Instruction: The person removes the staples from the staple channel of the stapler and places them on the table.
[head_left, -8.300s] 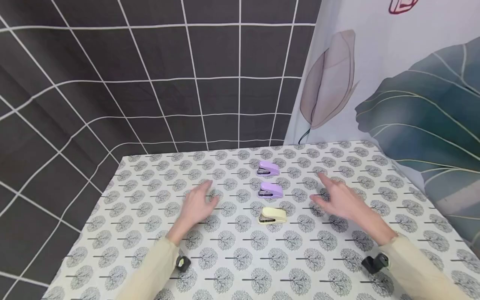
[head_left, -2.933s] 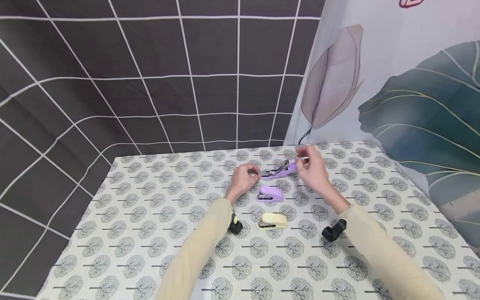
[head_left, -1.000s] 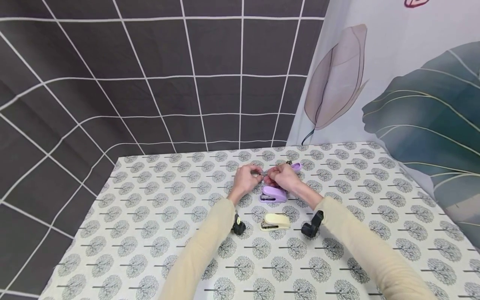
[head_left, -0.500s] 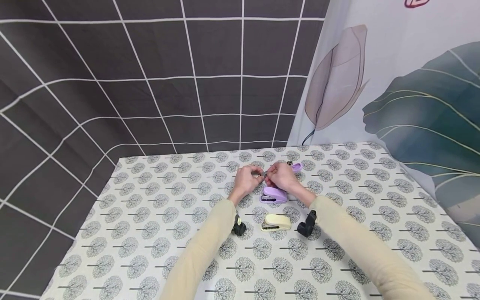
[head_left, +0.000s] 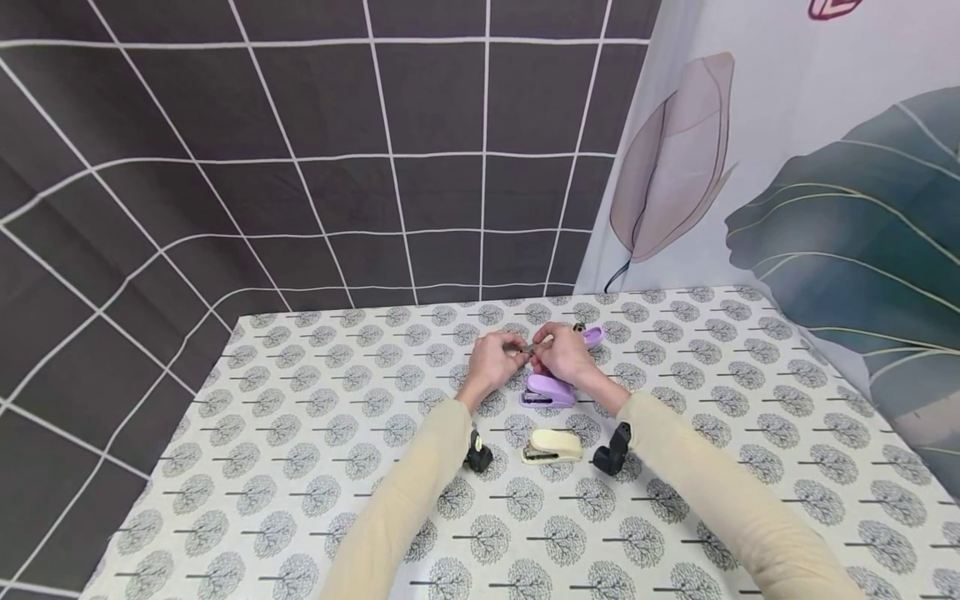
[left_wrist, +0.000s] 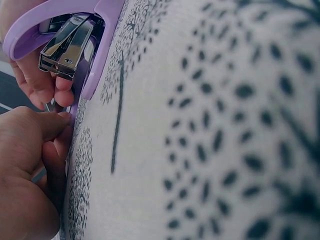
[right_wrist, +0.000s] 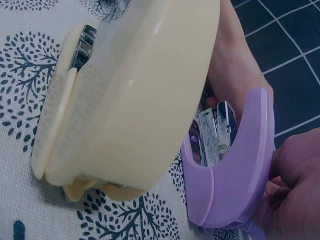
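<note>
While hands pinch seemingly metal sliver, glossy stapler alongside.

In the head view, the right hand hides most of the opened purple plastic stapler. The silvery metal piece at the fingertips is too small to identify. The right wrist view's top edge crops the cream plastic stapler.

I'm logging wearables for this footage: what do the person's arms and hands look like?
The left sleeve and right sleeve are long, plain and cream-coloured, reaching the wrists. The left hand and right hand are ungloved. Each wrist carries a small black device, left and right; no cables can be seen.
</note>
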